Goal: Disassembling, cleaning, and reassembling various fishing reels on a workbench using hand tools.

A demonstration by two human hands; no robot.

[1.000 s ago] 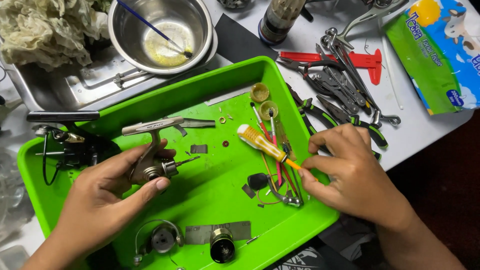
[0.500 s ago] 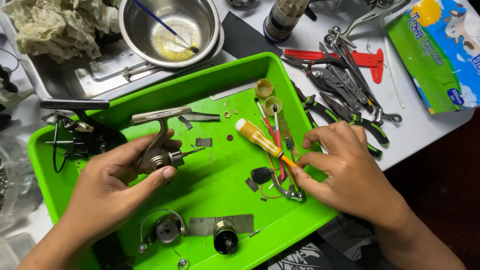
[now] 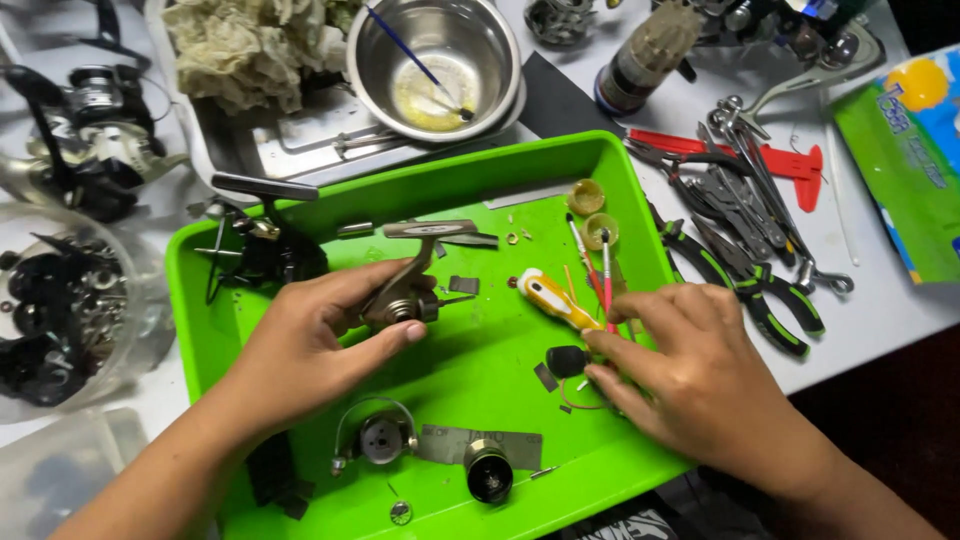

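My left hand (image 3: 310, 345) grips a grey metal fishing-reel body (image 3: 405, 290) over the middle of a bright green tray (image 3: 470, 175). My right hand (image 3: 690, 375) rests on the tray's right side, its fingertips touching small parts beside a black knob (image 3: 567, 360). A yellow and white screwdriver (image 3: 552, 298) lies just above those fingers, next to thin red-handled tools (image 3: 590, 262). A spool (image 3: 488, 468), a bail part (image 3: 375, 435) and a flat metal plate (image 3: 480, 442) lie near the tray's front edge.
A steel bowl (image 3: 435, 65) with yellowish liquid and a brush stands behind the tray, beside a crumpled cloth (image 3: 255, 45). Pliers and wrenches (image 3: 745, 215) lie to the right. Another reel (image 3: 95, 125) and a clear bowl of dark parts (image 3: 60, 310) sit left.
The view has shifted, so the tray sits further right and lower. My right hand has moved down from the screwdriver to the small parts by the black knob. My left hand keeps holding the reel body.
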